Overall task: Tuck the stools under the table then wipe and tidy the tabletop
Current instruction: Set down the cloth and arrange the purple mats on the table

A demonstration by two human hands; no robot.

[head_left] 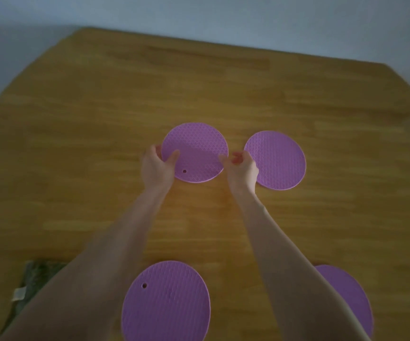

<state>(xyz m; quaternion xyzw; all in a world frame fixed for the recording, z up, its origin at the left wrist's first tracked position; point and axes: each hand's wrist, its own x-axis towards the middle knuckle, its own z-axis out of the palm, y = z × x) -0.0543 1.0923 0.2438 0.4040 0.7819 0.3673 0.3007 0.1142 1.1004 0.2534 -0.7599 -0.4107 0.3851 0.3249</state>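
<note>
Head view: both arms outstretched, left hand (157,166) and right hand (242,166) fingers pinch the far-left mat's (196,148) edges.

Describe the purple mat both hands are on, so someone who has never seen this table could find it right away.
On the wooden table lie four round purple mats, two far and two near. It is the far mat on the left, gripped at its edges by the left hand and the right hand. Unlike the far right mat, it shows a small hole near its rim.
</note>
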